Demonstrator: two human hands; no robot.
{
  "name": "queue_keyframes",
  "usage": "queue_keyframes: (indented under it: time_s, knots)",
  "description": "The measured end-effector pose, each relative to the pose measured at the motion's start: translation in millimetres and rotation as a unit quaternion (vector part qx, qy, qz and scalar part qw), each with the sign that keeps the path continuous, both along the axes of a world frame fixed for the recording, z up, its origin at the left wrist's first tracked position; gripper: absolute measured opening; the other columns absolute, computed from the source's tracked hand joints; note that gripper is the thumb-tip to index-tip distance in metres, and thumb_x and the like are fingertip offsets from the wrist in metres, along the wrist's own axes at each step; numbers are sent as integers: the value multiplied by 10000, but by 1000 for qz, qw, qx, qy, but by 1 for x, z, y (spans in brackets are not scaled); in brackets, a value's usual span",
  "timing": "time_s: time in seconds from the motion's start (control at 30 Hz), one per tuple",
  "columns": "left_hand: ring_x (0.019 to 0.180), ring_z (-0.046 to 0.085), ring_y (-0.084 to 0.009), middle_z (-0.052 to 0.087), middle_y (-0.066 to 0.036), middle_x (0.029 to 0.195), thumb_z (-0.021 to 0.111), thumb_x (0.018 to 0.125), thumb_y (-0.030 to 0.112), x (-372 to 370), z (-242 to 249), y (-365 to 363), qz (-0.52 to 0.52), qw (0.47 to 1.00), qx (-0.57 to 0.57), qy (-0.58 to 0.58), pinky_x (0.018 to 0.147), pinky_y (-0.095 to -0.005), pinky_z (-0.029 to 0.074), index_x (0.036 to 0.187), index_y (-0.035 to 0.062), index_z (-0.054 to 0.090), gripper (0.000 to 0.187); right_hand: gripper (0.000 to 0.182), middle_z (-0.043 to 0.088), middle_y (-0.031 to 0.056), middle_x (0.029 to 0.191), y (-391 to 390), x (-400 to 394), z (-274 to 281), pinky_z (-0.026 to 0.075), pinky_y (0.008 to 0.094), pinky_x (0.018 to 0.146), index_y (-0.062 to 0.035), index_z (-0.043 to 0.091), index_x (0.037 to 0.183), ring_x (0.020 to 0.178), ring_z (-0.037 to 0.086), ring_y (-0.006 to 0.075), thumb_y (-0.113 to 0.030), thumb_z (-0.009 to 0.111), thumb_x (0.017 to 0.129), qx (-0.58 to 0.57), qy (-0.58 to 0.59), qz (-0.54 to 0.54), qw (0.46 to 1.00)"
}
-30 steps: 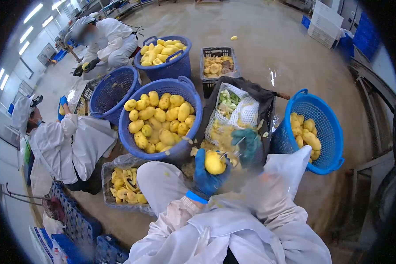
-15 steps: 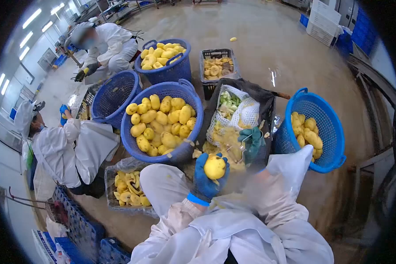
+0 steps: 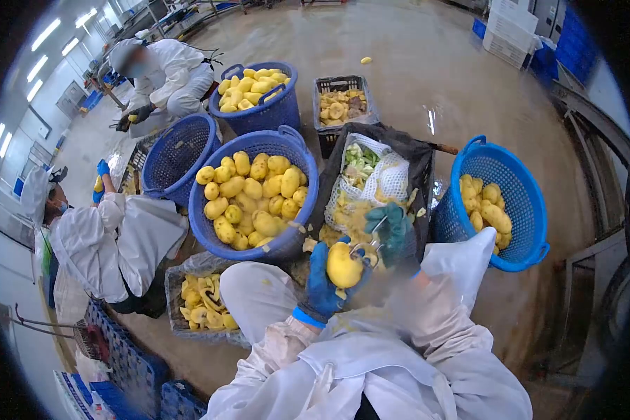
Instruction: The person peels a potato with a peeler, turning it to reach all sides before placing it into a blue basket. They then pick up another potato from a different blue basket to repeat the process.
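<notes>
In my left hand [image 3: 319,285], gloved in blue, sits a yellow potato [image 3: 344,266] with the fingers wrapped around its side. A small scrap of peel [image 3: 341,293] clings to the potato's lower end. My right hand [image 3: 397,227], in a dark green glove, is closed on a metal peeler [image 3: 375,243], its wire frame at the potato's right side. The edge near my right wrist is blurred. Below both hands lies a black-lined crate [image 3: 421,183] with a white foam net [image 3: 392,178], green scraps and wet yellow peelings.
A blue basket [image 3: 308,157] of potatoes stands ahead left, another basket [image 3: 525,189] with potatoes at right. Behind are a basket of peeled potatoes [image 3: 255,115] and a crate of pieces [image 3: 343,105]. Peelings fill a lined crate [image 3: 178,318]. Two people [image 3: 112,238] crouch at left.
My right hand has brought the peeler down and left to the potato. The potato has turned in my left hand. A co-worker at left has raised a blue-gloved hand slightly.
</notes>
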State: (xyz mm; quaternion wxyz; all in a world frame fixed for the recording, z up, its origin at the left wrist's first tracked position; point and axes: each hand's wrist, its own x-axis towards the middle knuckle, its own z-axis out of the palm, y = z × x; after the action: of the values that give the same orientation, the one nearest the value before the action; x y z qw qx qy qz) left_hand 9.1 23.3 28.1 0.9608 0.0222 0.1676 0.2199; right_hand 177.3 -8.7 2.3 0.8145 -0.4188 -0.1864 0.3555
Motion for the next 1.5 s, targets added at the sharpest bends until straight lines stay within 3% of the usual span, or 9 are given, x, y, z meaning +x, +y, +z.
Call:
queue_keyframes:
  time_s: [0.13,0.2,0.27,0.4,0.47,0.53,0.73,0.97,1.5]
  knots:
    - [1037,579,-254,556,-136,1163,543,924,332,-9,-69,-8,116,680,691,217,845,-428,526,1269,98,434,431,254,637,119,863,-1,-18,19,530,327,688,-7,564,937,723,642,208,-254,506,942,-86,-215,169,958]
    - [1034,578,-251,546,-139,1175,595,907,237,-12,-55,-8,96,703,687,155,812,-414,535,1303,95,381,472,274,639,113,859,11,9,-25,525,323,691,-2,578,932,738,640,204,-271,527,938,-33,-135,71,988]
    - [993,594,-233,546,-141,1165,565,914,196,-13,-38,5,-26,949,300,90,799,-360,526,1309,55,349,471,293,644,119,859,15,36,-30,523,324,690,6,587,946,746,639,202,-282,531,938,-12,18,4,1000]
    - [942,603,-202,587,-129,1084,361,991,337,-11,-39,-4,115,625,721,275,816,-310,509,1238,-2,444,427,257,635,68,776,2,-24,14,508,306,648,-52,592,863,695,619,159,-288,529,942,-122,-2,119,985]
    - [924,609,-196,601,-124,1049,323,997,367,-10,-36,-3,108,648,696,291,809,-310,512,1202,6,471,440,258,639,68,789,10,-1,-31,502,288,641,-38,585,870,687,622,161,-269,508,954,-30,-91,73,993]
    - [920,611,-193,608,-121,1021,337,992,346,-11,-14,-2,-14,929,328,168,806,-314,514,1171,13,486,406,274,649,89,815,18,35,-56,502,284,644,-7,588,908,700,629,170,-259,494,959,65,-14,14,998]
    - [954,599,-195,601,-111,1046,310,1002,285,-10,6,-5,42,660,691,292,822,-317,507,1178,24,503,369,258,636,83,820,12,0,-31,520,300,669,-33,577,902,722,618,158,-266,484,965,-39,24,65,997]
    - [1058,539,-177,538,-94,1174,552,905,182,-13,-24,2,-35,907,380,178,897,-319,464,1327,14,404,477,359,641,93,824,11,12,-14,520,330,693,-17,600,925,744,637,201,-366,521,943,-14,20,-3,1000]
    - [1217,421,-222,413,-160,1353,724,767,155,-15,-25,-5,-24,639,724,260,1011,-341,356,1418,-3,257,817,188,624,128,930,6,17,-49,507,320,737,-13,567,993,783,622,197,-174,492,932,-32,-67,102,992]
